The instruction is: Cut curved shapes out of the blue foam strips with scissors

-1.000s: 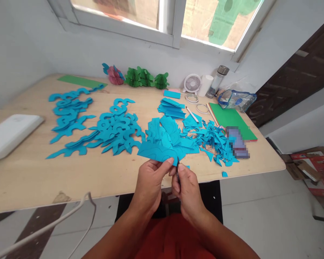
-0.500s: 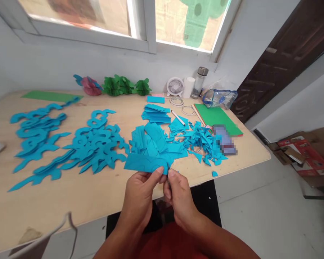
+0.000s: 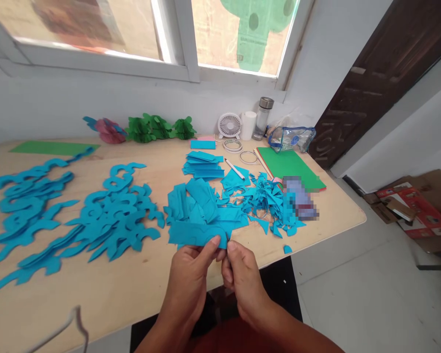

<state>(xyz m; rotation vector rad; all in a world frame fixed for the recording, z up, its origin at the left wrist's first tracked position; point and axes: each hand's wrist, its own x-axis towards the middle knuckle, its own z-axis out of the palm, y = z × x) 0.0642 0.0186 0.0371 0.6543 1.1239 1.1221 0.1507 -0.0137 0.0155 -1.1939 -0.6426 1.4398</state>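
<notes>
My left hand (image 3: 189,277) pinches a folded blue paper strip (image 3: 191,234) near its right end, thumb on top. Curved drawn lines show faintly on the strip. My right hand (image 3: 245,268) is closed at that end around scissors (image 3: 228,239); only a thin dark bit of blade shows at the paper's edge, the rest hidden by the fingers. Just beyond lies a pile of blue paper pieces (image 3: 200,198). Small blue scraps (image 3: 266,193) are heaped to its right. Wavy blue cut-outs (image 3: 113,211) lie in overlapping piles on the left.
A stack of blue strips (image 3: 204,165), a white pen (image 3: 234,169) and tape rolls (image 3: 232,145) lie farther back. Along the wall stand a small fan (image 3: 230,126), a bottle (image 3: 263,118) and green paper shapes (image 3: 150,128). Green sheets (image 3: 292,166) lie right. A cable (image 3: 64,326) crosses the front left.
The view has shifted, so the table's things sit lower and farther left. Both hands keep their grip on the strip and scissors, with little visible movement.
</notes>
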